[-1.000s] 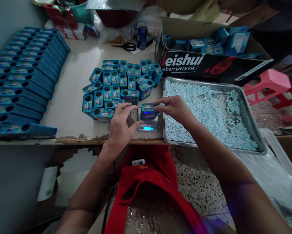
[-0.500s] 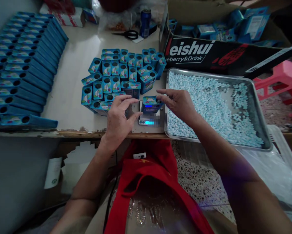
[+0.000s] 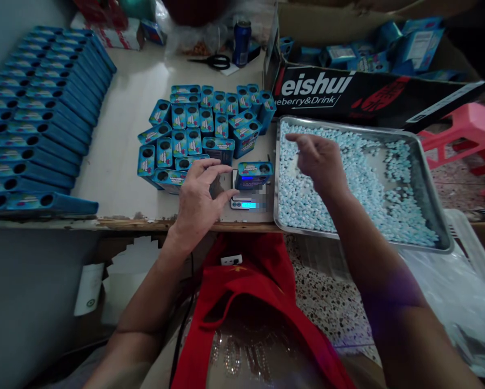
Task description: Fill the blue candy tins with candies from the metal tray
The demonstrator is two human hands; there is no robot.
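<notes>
A small blue candy box (image 3: 254,175) stands on a little digital scale (image 3: 244,201) with a lit blue display. My left hand (image 3: 199,189) is open just left of the scale, thumb and fingers apart and curved, with nothing between them. Over the left part of the metal tray (image 3: 429,205) hangs my right hand (image 3: 321,162). Its index finger stretches left, apart from the other fingers, which are curled in; I see nothing held. Small pale blue and white candies (image 3: 347,189) cover much of the tray. Several blue boxes (image 3: 193,127) with round holes in their tops stand grouped behind my left hand.
Rows of similar boxes (image 3: 43,119) fill the left side of the table (image 3: 120,178). A black carton (image 3: 372,94) of more boxes stands behind the tray. Scissors (image 3: 218,61) and a blue can (image 3: 241,43) lie farther back. A pink stool (image 3: 469,135) is at right.
My right hand has left the box on the scale and moved right, over the candy tray. My left hand stays beside the scale.
</notes>
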